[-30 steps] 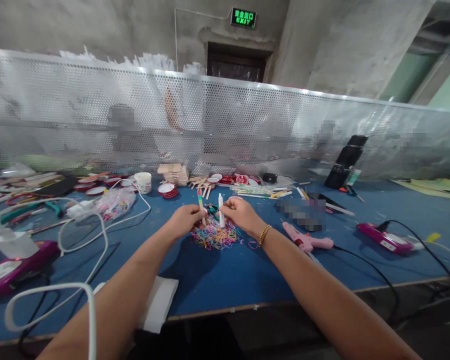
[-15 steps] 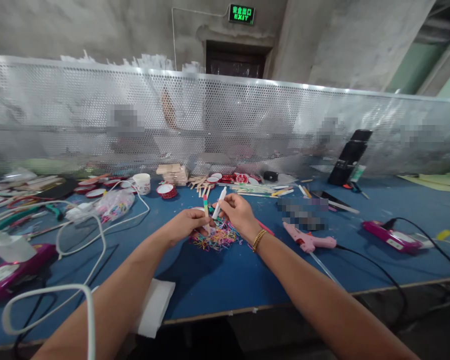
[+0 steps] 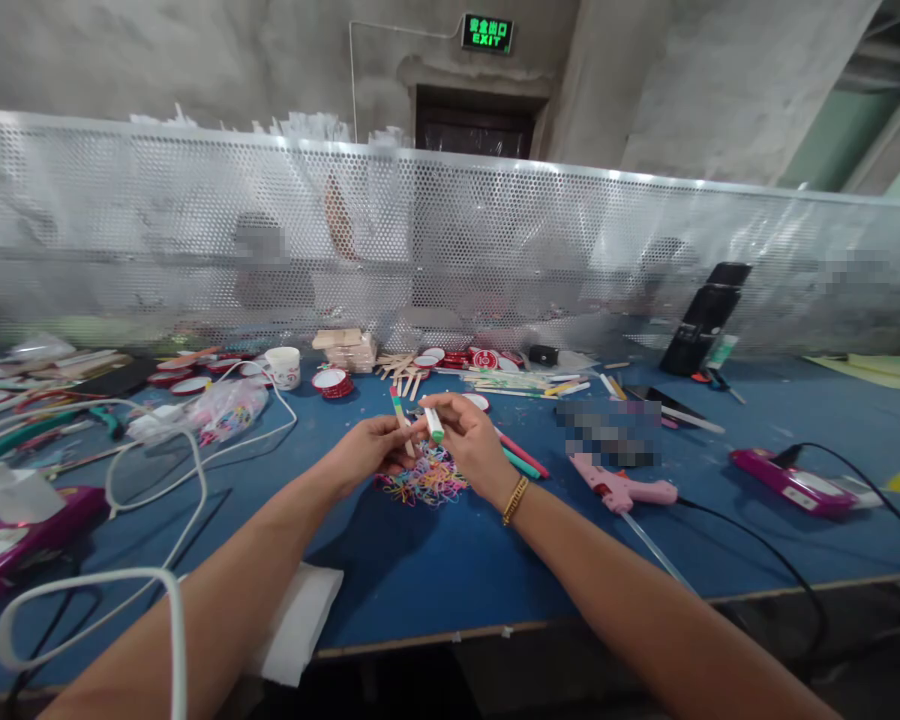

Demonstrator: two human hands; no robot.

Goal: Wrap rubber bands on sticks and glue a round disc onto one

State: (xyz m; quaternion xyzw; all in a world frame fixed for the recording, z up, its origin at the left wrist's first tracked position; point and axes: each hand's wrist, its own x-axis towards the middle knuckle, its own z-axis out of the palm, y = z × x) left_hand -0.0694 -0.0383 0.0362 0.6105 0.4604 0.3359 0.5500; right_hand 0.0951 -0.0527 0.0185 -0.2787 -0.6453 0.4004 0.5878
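Observation:
My left hand (image 3: 371,450) pinches a thin wooden stick (image 3: 398,402) whose upper end has red and green bands. In my right hand (image 3: 469,438) is a white marker (image 3: 433,422), its green end pointing down and toward me. The hands nearly meet, and the fingertips partly hide the stick's lower part. Beneath them lies a heap of colourful rubber bands (image 3: 429,480) on the blue table (image 3: 435,590). A red marker (image 3: 525,456) and a teal marker (image 3: 520,463) rest just right of my right hand.
A pink glue gun (image 3: 621,490) with a cable lies to the right. Loose sticks (image 3: 506,383), a paper cup (image 3: 283,368) and red-and-white discs (image 3: 332,383) line the back. White cable (image 3: 166,575) loops over the left side, near a white tissue (image 3: 300,625).
The white marker has turned from upright to pointing down with its green end showing. The stick in my left hand has shifted left and tilts more. The red and teal markers show more.

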